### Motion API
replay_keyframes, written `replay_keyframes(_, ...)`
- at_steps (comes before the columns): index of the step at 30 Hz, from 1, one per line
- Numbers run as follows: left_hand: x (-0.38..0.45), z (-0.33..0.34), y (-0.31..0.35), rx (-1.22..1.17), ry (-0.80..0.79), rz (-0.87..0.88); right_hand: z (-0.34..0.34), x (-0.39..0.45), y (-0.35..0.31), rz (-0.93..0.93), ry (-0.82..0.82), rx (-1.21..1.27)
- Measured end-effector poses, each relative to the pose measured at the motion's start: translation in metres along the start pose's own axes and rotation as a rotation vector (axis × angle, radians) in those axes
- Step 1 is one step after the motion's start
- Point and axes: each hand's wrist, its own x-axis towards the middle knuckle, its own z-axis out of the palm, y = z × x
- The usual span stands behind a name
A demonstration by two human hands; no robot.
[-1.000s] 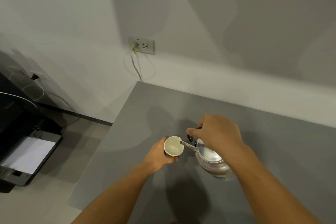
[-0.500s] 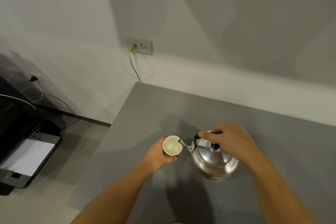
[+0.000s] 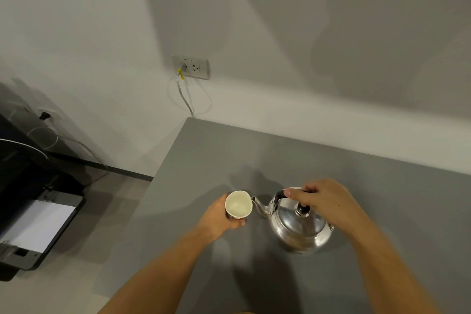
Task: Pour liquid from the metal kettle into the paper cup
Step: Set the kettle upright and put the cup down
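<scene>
A shiny metal kettle (image 3: 300,229) with a black lid knob stands upright on the grey table (image 3: 254,155). Its spout points left and ends just beside the rim of a white paper cup (image 3: 238,204). My right hand (image 3: 323,199) is closed over the kettle's black top handle. My left hand (image 3: 219,216) wraps around the cup from its left and lower side and holds it a little tilted. The cup's inside looks pale; whether liquid is in it I cannot tell.
The table's left edge (image 3: 142,211) runs close to the cup, with floor beyond it. A black printer with white paper (image 3: 38,227) sits low at the left. A wall socket (image 3: 191,67) with a cable hangs behind the table's far corner.
The kettle has come back from its tilt toward the cup to upright and moved right, down onto the table. The spout has left the cup's mouth. My left hand kept hold of the cup.
</scene>
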Motion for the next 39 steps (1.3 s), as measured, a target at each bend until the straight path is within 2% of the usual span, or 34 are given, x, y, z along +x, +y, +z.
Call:
replay_keyframes(5, -0.004, 0.000, -0.009, 0.053, -0.003, -0.016, 0.004, 0.001, 0.006, 0.007, 0.000, 0.040)
replay_keyframes(10, -0.007, -0.008, -0.010, 0.301, 0.002, -0.043, 0.000, -0.002, 0.011, -0.039, 0.017, 0.097)
replay_keyframes(18, 0.016, -0.039, -0.004, 0.406, -0.004, -0.086, -0.011, 0.013, 0.012, 0.046, 0.183, 0.236)
replay_keyframes(22, 0.040, -0.055, 0.007, 0.433, 0.044, -0.094, -0.023, 0.040, 0.009, 0.108, 0.248, 0.302)
replay_keyframes(27, 0.075, -0.061, 0.028, 0.483, 0.048, -0.059, -0.038, 0.088, 0.003, 0.082, 0.294, 0.309)
replay_keyframes(34, 0.117, -0.049, 0.061, 0.505, 0.008, 0.017, -0.049, 0.168, 0.000, 0.105, 0.270, 0.177)
replay_keyframes(39, 0.141, -0.044, 0.074, 0.483, -0.022, 0.029, -0.050, 0.209, 0.007, 0.131, 0.244, 0.190)
